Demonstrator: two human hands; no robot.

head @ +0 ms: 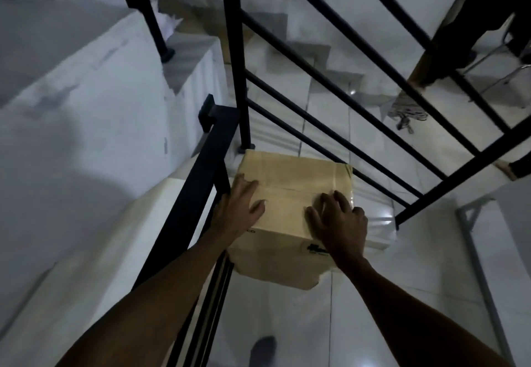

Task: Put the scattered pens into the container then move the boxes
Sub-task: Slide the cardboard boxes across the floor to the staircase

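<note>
The white stairs [86, 94] and the black railing [230, 50] filled the view. The cardboard box [287, 188] stood upright, taped top up, just beside the foot of a railing post; I could not tell whether it rested on the floor or the lowest step. Its top seam ran left to right; no clear long axis showed. My left hand [238, 208] and right hand [339, 223] lay on the top, fingers spread, clamping nothing. No pens or container appeared, so I judged the box stage under way.
</note>
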